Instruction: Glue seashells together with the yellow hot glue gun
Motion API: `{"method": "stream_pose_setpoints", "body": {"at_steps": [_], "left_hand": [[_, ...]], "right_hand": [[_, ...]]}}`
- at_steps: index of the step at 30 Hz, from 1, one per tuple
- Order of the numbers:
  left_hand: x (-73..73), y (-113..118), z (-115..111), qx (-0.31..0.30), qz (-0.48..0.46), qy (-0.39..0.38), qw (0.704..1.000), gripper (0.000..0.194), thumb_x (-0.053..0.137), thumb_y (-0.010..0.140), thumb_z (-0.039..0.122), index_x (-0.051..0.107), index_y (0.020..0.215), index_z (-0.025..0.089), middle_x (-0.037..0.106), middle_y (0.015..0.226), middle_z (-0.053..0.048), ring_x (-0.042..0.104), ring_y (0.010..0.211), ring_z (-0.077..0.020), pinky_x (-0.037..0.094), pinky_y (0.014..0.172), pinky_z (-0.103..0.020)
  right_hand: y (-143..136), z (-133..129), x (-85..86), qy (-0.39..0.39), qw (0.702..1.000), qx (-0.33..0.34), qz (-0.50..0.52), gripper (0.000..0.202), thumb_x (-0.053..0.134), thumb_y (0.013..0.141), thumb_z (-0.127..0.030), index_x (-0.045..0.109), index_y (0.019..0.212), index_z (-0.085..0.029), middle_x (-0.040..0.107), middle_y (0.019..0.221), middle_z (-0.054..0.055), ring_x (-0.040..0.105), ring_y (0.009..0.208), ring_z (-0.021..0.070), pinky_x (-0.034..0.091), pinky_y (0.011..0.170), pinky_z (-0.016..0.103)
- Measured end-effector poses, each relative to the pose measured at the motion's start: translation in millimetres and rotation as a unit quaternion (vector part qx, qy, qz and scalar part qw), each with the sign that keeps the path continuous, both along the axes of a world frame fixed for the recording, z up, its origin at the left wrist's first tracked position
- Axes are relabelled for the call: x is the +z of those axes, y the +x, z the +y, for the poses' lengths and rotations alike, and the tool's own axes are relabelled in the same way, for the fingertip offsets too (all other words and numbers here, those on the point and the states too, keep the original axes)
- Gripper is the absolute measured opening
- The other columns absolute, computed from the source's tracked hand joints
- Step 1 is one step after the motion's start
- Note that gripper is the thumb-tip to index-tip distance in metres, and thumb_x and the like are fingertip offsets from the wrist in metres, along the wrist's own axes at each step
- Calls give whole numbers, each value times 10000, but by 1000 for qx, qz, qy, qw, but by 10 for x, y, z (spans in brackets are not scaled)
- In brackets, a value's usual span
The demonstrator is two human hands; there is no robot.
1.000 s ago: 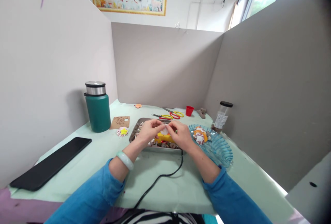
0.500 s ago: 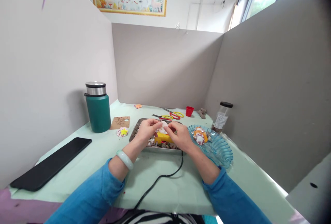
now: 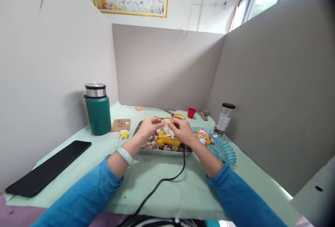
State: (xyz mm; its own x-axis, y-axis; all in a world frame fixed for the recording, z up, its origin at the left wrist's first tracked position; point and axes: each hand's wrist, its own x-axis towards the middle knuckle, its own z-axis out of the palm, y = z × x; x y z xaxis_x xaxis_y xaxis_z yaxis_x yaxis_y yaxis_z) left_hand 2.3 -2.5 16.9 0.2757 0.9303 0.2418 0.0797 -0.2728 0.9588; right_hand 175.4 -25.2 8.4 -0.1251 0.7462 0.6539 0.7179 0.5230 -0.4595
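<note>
My left hand (image 3: pixel 149 128) and my right hand (image 3: pixel 184 131) meet above a metal tray (image 3: pixel 159 152). Between their fingertips they pinch a small white roundish piece (image 3: pixel 166 125), whose kind I cannot make out. Below it, a yellow hot glue gun (image 3: pixel 169 140) lies on the tray's contents. Several shells and pebble-like bits (image 3: pixel 151 145) fill the tray around the gun. From its right end a black cord (image 3: pixel 167 179) runs toward the table's front edge.
Left are a green flask (image 3: pixel 98 115), a black slab (image 3: pixel 49 167), a brown card (image 3: pixel 121 125) and a decorated disc (image 3: pixel 123 135). Behind lie scissors (image 3: pixel 179 116) and a red cup (image 3: pixel 191 113). A blue plate (image 3: pixel 225 152) and a clear jar (image 3: pixel 224 118) are right.
Both hands have risen slightly away from the glue gun with the white piece, so more of the gun and the tray's contents show. The view has shifted a little.
</note>
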Motion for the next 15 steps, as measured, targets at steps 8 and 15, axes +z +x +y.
{"method": "stream_pose_setpoints", "body": {"at_steps": [8, 15], "left_hand": [[56, 110, 388, 25, -14, 30, 999, 340, 728, 645, 425, 661, 771, 117, 643, 756, -59, 522, 551, -95, 423, 451, -210], [-83, 87, 382, 22, 36, 41, 998, 359, 716, 633, 456, 651, 738, 119, 639, 740, -55, 548, 597, -121, 439, 465, -219]], "right_hand": [[-61, 280, 85, -7, 997, -63, 34, 281, 499, 839, -383, 535, 639, -190, 542, 584, -16, 475, 582, 127, 292, 563, 242], [-12, 248, -75, -42, 999, -23, -11, 344, 477, 858, -437, 490, 621, -188, 502, 578, -20, 444, 570, 119, 278, 538, 237]]}}
